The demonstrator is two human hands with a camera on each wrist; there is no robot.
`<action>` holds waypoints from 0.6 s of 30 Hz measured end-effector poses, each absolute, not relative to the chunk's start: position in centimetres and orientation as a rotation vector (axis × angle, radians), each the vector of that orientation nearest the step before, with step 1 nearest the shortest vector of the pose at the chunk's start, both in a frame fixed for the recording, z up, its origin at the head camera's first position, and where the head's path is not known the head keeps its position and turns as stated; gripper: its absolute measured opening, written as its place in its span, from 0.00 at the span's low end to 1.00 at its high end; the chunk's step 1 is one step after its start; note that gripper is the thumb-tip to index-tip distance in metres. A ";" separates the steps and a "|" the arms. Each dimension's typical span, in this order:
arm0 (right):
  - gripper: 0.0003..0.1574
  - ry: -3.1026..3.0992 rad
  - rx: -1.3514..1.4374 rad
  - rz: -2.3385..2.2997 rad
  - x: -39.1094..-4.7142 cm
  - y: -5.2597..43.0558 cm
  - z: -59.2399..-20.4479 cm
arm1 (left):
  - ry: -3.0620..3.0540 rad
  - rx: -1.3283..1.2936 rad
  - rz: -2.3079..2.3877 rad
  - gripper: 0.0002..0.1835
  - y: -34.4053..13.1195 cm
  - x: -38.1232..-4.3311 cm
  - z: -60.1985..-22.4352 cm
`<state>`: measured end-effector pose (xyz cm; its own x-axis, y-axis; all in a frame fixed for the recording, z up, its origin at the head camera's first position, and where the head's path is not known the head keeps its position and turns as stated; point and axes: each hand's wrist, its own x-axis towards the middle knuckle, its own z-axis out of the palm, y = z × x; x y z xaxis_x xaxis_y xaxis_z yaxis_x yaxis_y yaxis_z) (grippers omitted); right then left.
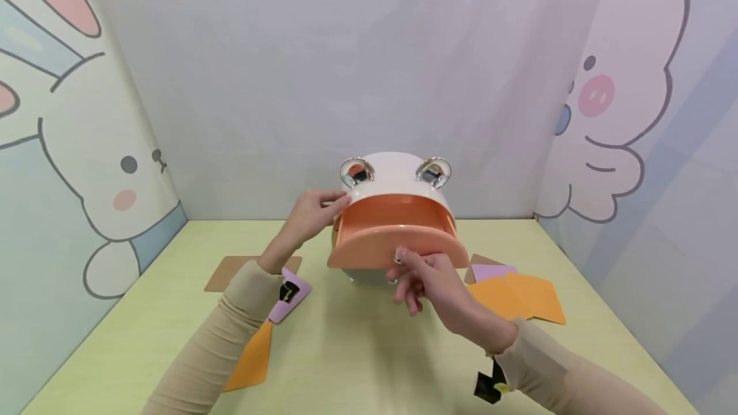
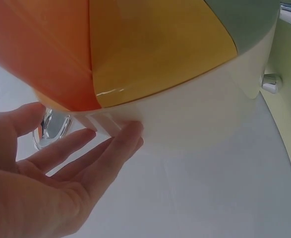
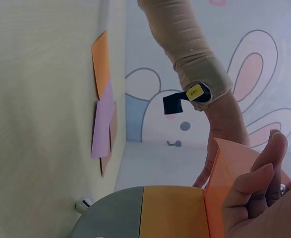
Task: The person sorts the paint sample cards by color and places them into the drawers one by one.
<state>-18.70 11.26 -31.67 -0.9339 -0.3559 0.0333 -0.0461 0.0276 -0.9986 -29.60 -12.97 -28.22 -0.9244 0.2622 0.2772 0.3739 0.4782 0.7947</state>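
A rounded white cabinet [image 1: 394,171] with two chrome eye-like rings on top stands on the table, resembling a frog's head. Its orange drawer [image 1: 398,245] is pulled partway out at the front, and the part of its inside that shows is bare. With thumb and forefinger my right hand [image 1: 435,284] pinches the small silver knob [image 3: 283,190] on the drawer front; its other fingers are bent below. My left hand [image 1: 314,213] is at the cabinet's left upper side, where the left wrist view shows its extended fingertips [image 2: 130,130] against the white shell.
Brown, purple and orange paper sheets lie on both sides: an orange sheet [image 1: 252,357] near the left forearm and overlapping orange sheets [image 1: 536,296] right of the cabinet. The pale green table [image 1: 369,364] is bordered by cartoon-printed curtains [image 1: 369,69].
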 end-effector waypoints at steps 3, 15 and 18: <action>0.30 2.072 -0.394 -2.003 -18.3 11.3 -31.7 | -2.593 -0.568 -1.439 0.23 -13.0 -29.6 -28.2; 0.26 2.030 -0.488 -1.995 -17.0 11.4 -32.1 | -2.615 -0.556 -1.404 0.25 -13.4 -29.3 -27.9; 0.26 2.020 -0.523 -1.981 -16.9 11.4 -32.3 | -2.618 -0.557 -1.401 0.25 -13.5 -29.2 -27.8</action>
<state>-16.91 11.38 -32.30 -0.9004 -0.4305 0.0623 -0.0707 0.0034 -0.9975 -29.23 -13.45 -27.82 -0.9249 0.2625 0.2751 0.3745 0.5038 0.7784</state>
